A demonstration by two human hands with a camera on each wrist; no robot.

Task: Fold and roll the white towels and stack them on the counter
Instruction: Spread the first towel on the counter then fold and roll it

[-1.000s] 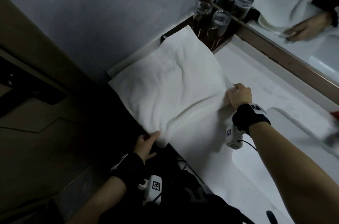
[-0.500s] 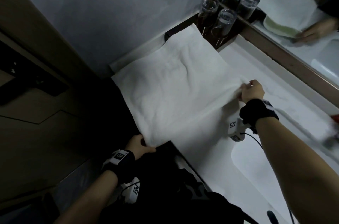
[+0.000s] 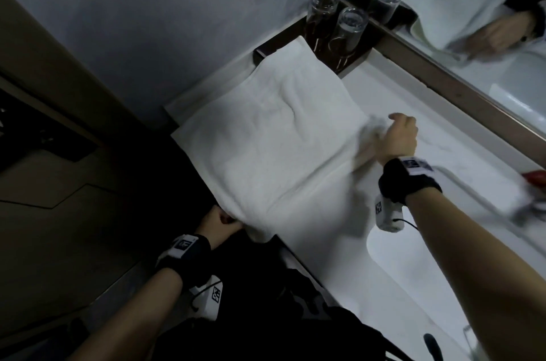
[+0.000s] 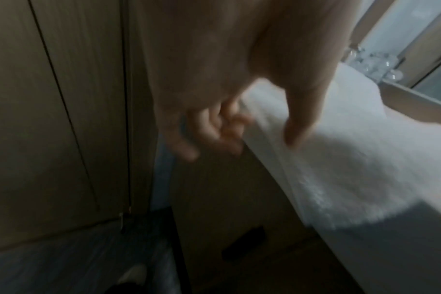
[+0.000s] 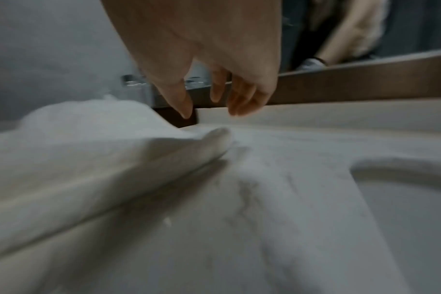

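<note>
A folded white towel lies flat on the left end of the white counter, its near corner hanging over the front edge. My left hand is at that corner. In the left wrist view the thumb lies over the towel edge and the fingers curl beside it, but blur hides any pinch. My right hand hovers just above the towel's right corner. The right wrist view shows my right hand with its fingers hanging loose over the towel, holding nothing.
Two upturned glasses stand on a dark tray in the back corner, touching the towel's far end. A mirror runs along the back. The sink basin is to the right, and a red item sits at the far right.
My right hand has let go of the towel's right corner, and that edge has dropped onto the counter. My left hand stays at the near corner.
</note>
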